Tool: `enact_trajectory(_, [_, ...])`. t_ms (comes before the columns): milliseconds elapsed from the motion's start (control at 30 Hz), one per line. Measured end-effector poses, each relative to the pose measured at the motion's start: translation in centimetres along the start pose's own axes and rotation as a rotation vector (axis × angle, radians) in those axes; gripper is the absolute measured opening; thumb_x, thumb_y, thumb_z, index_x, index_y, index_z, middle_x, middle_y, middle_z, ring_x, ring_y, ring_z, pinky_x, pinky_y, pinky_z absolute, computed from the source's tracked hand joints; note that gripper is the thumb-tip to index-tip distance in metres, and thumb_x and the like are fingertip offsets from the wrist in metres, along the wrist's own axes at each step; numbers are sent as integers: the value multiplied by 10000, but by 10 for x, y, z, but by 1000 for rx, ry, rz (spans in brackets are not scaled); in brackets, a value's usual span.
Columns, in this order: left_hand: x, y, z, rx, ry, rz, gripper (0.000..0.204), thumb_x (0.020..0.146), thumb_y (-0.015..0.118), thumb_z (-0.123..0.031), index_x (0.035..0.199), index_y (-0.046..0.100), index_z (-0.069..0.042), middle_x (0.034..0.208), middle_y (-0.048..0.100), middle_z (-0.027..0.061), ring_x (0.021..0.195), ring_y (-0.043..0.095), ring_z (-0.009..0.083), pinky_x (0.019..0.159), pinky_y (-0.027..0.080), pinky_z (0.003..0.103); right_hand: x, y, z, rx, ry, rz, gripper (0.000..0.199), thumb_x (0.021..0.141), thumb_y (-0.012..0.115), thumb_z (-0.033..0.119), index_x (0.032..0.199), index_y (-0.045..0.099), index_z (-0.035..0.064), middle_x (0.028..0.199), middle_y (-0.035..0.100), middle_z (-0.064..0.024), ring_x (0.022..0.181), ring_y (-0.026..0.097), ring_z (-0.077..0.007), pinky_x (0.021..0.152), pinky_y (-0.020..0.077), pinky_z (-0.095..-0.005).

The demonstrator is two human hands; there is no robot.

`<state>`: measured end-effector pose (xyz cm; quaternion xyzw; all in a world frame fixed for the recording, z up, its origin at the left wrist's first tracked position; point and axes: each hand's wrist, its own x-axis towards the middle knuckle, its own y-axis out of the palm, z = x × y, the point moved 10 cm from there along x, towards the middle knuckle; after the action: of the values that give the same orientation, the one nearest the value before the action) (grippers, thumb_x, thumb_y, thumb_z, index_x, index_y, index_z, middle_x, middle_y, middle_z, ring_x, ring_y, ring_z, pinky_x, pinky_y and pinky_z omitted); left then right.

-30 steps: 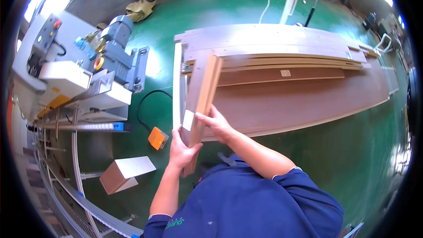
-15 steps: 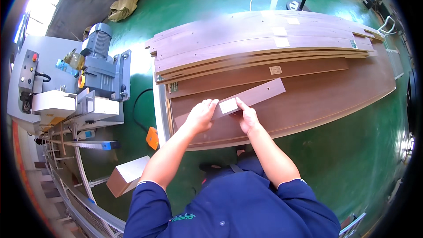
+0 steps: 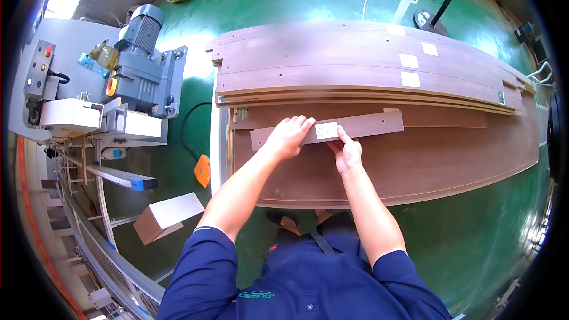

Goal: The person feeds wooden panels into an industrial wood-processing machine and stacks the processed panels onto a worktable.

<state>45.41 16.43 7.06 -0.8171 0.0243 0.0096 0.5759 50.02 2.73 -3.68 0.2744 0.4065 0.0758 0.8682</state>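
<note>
A short, narrow board of brown wood-grain finish was held over the left half of a large brown panel with a pale edge, whether touching it I cannot tell. The person's left hand gripped the short board left of its middle, fingers bent over it. The right hand pinched it farther right, the thumb on top at the edge of a white rectangular paper label and the other fingers mostly hidden underneath. Dark print showed on that label, too small to make out.

On the far side of the large panel lay a stack of long brown boards, with several blank-looking white square stickers on their faces. A small green-and-white tag sat near the panel's far left corner, its marks too tiny to read. On the near side of the panel, the person's navy-blue shirt bore green stitched lettering on the chest.

To the panel's left stood a grey machine with a ribbed motor; just beside the panel's left edge lay an orange box-shaped pedal, and nearer the person, a white-topped brown box.
</note>
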Motion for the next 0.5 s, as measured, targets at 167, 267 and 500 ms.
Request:
enact_trajectory(167, [-4, 6, -4, 37, -4, 63, 712, 633, 752, -35, 1267, 432, -80, 1103, 544, 131, 1070, 533, 312, 920, 427, 408, 3, -14, -15, 31, 26, 19, 257, 879, 661, 152, 1109, 604, 52, 1057, 641, -81, 1016, 595, -233, 919, 470, -435])
enact_trajectory(267, [-11, 3, -3, 26, 5, 85, 717, 627, 733, -22, 1277, 433, -64, 1127, 533, 124, 1083, 527, 293, 929, 421, 387, -10, -14, -19, 83, 55, -21, 288, 856, 691, 112, 1120, 598, 41, 1056, 639, -76, 992, 610, -217, 840, 506, -387])
enact_trajectory(500, [-43, -87, -17, 50, -31, -112, 765, 641, 779, -109, 1313, 415, -71, 1242, 489, 143, 1173, 473, 332, 1004, 379, 427, -66, 49, 26, -10, -115, 2, 387, 860, 676, 99, 1215, 523, 87, 1107, 620, -62, 1007, 610, -212, 842, 532, -387])
